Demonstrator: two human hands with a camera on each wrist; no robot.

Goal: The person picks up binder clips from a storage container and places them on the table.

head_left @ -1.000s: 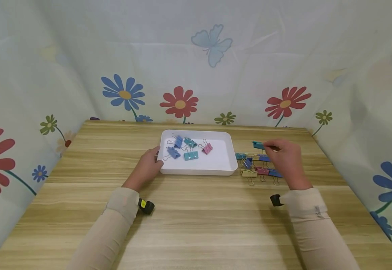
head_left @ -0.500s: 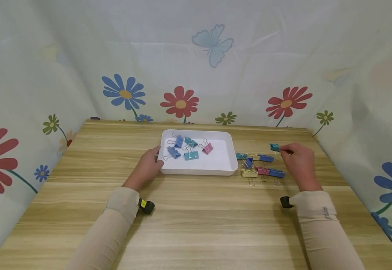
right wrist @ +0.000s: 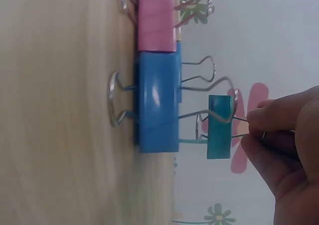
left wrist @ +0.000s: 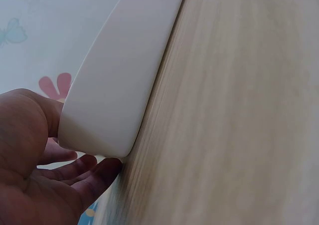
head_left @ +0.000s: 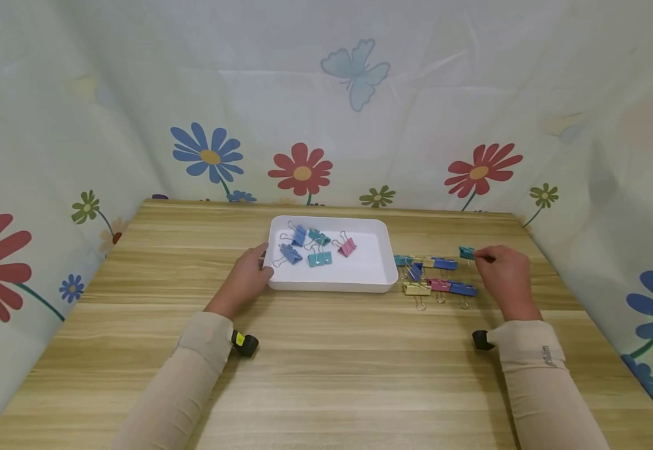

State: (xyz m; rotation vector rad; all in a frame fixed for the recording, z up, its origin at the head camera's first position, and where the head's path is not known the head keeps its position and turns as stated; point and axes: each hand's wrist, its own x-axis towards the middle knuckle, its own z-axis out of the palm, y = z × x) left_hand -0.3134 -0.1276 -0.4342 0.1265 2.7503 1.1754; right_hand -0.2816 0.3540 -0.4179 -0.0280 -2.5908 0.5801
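My right hand (head_left: 506,278) pinches a teal binder clip (right wrist: 220,127) by one of its wire handles, thumb against forefinger. In the head view that clip hangs just right of the back row of clips, and its other handle points down toward the table. The left hand (head_left: 246,278) grips the left end of a white tray (head_left: 332,287), the thumb over the rim and the fingers at the outer wall, as the left wrist view shows. Inside the tray lie a pink binder clip (head_left: 347,246), blue clips (head_left: 291,254) and teal clips (head_left: 319,259), all toward its left half.
Right of the tray, binder clips stand side by side in two rows. The front row has a yellow clip (head_left: 417,289), a pink clip (head_left: 440,285) and a blue clip (head_left: 464,289). A flower-printed curtain (head_left: 416,125) rises behind the wooden table (head_left: 332,375).
My right hand has carried the teal clip rightward and slightly lower, from above the back row to beyond its right end. The left hand and tray stay put.
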